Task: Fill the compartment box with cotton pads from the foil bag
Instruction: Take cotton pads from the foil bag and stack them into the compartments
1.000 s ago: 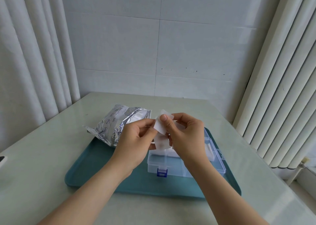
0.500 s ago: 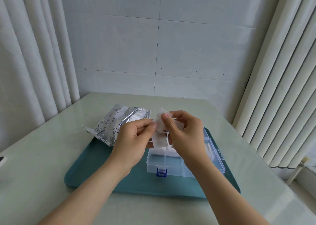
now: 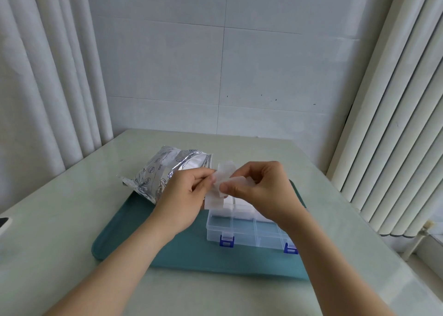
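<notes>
Head view: my left hand (image 3: 184, 193) and right hand (image 3: 261, 191) meet above the far side of the box (image 3: 242, 234), forearms angled inward. Both hands are closed in a pinch, thumb against fingertips, on a few thin cotton pads (image 3: 224, 174). The clear box sits on the teal tray (image 3: 143, 231). Its far compartments contain stacked pads (image 3: 239, 209); the tray colour shows through the near ones. The foil bag (image 3: 163, 174) lies at the tray's far-left corner, mouth toward my hands.

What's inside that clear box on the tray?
White cotton pads fill far compartments of the box; the near row looks empty. The right hand and held pads hide the rest.
</notes>
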